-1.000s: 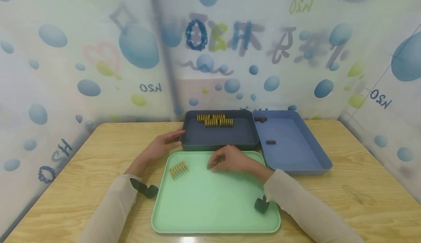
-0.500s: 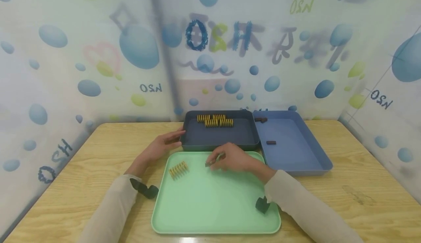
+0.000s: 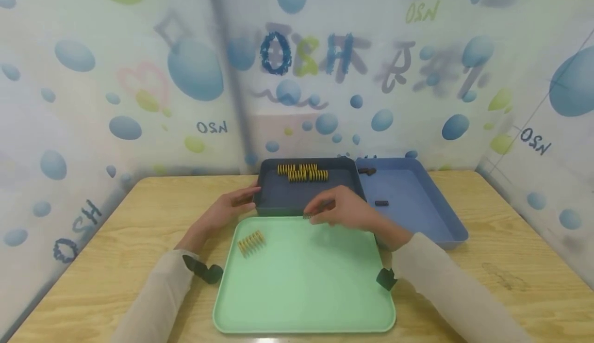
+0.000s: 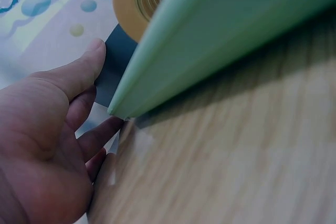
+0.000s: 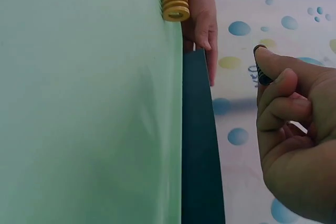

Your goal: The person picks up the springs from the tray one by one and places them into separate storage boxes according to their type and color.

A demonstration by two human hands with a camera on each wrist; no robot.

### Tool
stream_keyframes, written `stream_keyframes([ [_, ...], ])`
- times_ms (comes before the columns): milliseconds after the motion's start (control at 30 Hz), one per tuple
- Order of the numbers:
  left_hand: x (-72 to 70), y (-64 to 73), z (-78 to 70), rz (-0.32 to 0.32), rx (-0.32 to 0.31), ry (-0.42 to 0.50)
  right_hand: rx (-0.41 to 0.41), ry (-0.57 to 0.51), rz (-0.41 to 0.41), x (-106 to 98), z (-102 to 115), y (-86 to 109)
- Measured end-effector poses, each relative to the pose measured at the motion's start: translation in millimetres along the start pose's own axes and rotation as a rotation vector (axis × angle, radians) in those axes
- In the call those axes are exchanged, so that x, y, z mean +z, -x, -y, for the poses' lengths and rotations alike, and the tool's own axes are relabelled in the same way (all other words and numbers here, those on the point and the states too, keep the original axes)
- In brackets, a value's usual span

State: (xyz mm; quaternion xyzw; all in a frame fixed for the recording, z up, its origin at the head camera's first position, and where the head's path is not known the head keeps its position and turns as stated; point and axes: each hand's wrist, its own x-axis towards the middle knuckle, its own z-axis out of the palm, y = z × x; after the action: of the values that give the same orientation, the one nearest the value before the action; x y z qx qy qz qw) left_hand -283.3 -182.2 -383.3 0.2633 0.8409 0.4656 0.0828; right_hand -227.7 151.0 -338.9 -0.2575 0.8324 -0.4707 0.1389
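Observation:
My right hand (image 3: 345, 210) pinches a small dark coil spring (image 5: 260, 72) between thumb and fingertips. In the head view it hovers over the far edge of the green tray (image 3: 301, 286), just in front of the dark tray (image 3: 285, 197). Most of the spring is covered by the fingers there. My left hand (image 3: 227, 210) stays at the dark tray's left wall, fingers extended along it; the left wrist view has its thumb (image 4: 86, 66) beside that wall. A larger yellow coil spring (image 3: 251, 243) lies alone at the green tray's upper left.
Several yellow springs (image 3: 298, 176) lie together at the back of the dark tray. Right of it stands a blue tray (image 3: 422, 203) with one dark spring (image 3: 382, 203) midway along its left side and more dark pieces (image 3: 367, 170) in the back left corner.
My right hand has lifted the dark spring off the green tray and carried it back and slightly right. My left hand has kept its place by the dark tray.

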Motion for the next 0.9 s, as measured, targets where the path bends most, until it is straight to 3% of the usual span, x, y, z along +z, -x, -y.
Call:
stream_keyframes([
  [167, -1.0, 4.2, -10.9, 0.006, 0.011, -0.005, 0.015, -0.008, -0.028, -16, -5, 11.4],
  [433, -0.9, 2.5, -1.9, 0.004, 0.013, 0.036, 0.054, -0.008, -0.078, -37, -17, 27.7],
  [900, -1.9, 3.3, -8.8, 0.012, -0.006, 0.045, 0.108, 0.017, -0.178, -74, -46, 53.4],
])
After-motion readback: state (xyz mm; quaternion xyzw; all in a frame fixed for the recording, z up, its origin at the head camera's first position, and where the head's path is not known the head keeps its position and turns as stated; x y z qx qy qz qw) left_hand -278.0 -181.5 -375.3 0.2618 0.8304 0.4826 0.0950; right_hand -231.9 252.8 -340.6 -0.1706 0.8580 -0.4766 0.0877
